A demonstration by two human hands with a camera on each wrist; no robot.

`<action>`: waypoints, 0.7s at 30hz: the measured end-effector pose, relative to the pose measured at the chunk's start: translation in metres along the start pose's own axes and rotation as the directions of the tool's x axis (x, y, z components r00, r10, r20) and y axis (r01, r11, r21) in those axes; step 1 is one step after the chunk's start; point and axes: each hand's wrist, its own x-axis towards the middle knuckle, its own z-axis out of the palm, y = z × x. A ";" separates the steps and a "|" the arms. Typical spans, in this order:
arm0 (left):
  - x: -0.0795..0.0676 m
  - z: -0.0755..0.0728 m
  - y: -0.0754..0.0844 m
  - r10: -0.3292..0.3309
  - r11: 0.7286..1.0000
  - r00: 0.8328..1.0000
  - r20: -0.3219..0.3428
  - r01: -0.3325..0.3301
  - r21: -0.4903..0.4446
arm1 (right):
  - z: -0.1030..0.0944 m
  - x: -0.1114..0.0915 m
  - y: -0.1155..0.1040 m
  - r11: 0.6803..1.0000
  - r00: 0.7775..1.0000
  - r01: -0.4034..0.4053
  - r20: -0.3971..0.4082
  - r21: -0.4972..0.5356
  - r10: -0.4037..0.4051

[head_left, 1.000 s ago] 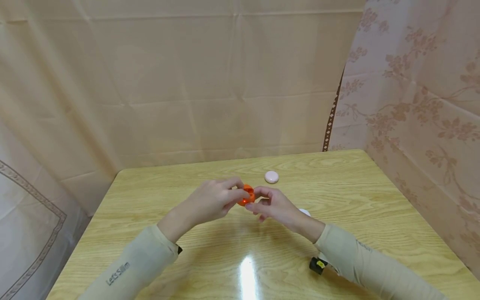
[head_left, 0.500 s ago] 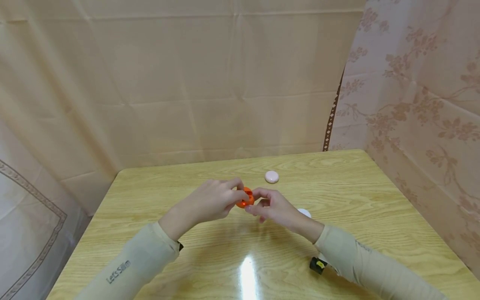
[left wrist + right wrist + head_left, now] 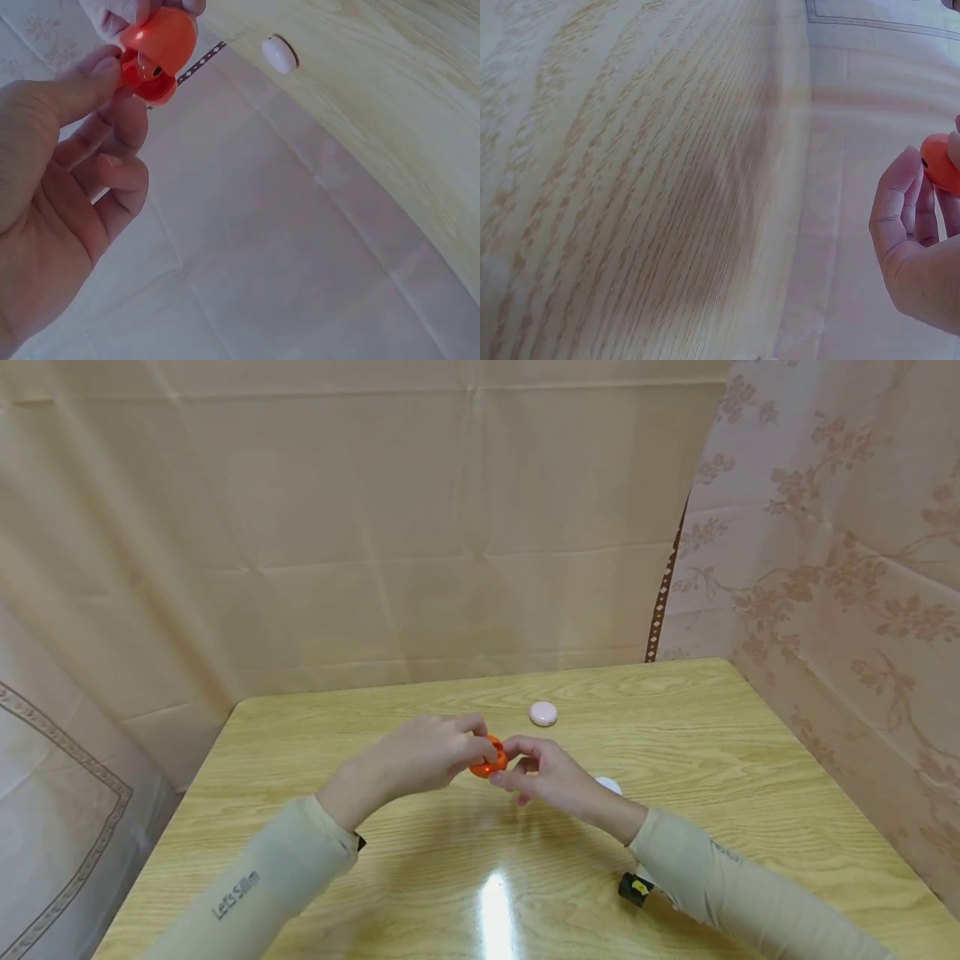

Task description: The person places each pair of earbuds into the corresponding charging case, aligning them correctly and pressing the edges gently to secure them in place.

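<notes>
A glossy orange earbud case (image 3: 487, 767), lid raised, is held above the table between both hands. My right hand (image 3: 551, 777) grips its side between thumb and fingers; the right wrist view shows a small dark port on the orange shell (image 3: 939, 166) near the thumb. My left hand (image 3: 431, 756) reaches in from the other side, thumb and finger pinching at the opening. In the left wrist view an orange earbud (image 3: 147, 69) with a dark spot shows at those fingertips, inside the case's mouth. The fingers cover part of it.
A pale pink rounded case (image 3: 543, 713) lies on the wooden table (image 3: 675, 727) beyond the hands. A white round object (image 3: 609, 785) is partly hidden behind the right wrist. Cloth curtains (image 3: 375, 527) hang along the table's far edge and sides.
The orange case has dropped slightly and shifted a little left, with both hands following it. The left fingers stay at its opening; the pink and white objects have not moved.
</notes>
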 end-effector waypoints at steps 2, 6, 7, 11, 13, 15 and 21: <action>0.001 -0.003 -0.001 -0.020 0.998 0.999 0.045 0.023 -0.058 | 0.001 0.000 0.001 1.000 1.000 0.000 0.003 -0.011 0.000; 0.005 -0.008 -0.001 -0.053 0.989 0.991 0.125 0.070 -0.134 | 0.002 0.000 0.001 0.999 1.000 0.003 0.013 -0.041 -0.003; 0.006 -0.009 -0.001 -0.059 0.987 0.989 0.139 0.078 -0.142 | 0.002 0.000 0.001 0.999 1.000 0.004 0.015 -0.046 -0.003; 0.009 -0.011 -0.001 -0.067 0.987 0.985 0.158 0.089 -0.134 | 0.002 0.000 0.001 0.997 1.000 0.011 0.012 -0.073 -0.010; 0.010 -0.010 -0.001 -0.070 0.987 0.985 0.156 0.091 -0.133 | 0.002 0.001 0.001 0.996 1.000 0.013 0.007 -0.089 -0.012; 0.011 -0.010 -0.002 -0.075 0.984 0.986 0.150 0.098 -0.150 | 0.001 0.001 0.001 0.995 1.000 0.018 0.005 -0.100 -0.017; 0.011 -0.010 -0.003 -0.096 0.969 0.984 0.150 0.127 -0.213 | 0.001 0.002 0.002 0.992 0.999 0.051 0.017 -0.117 -0.050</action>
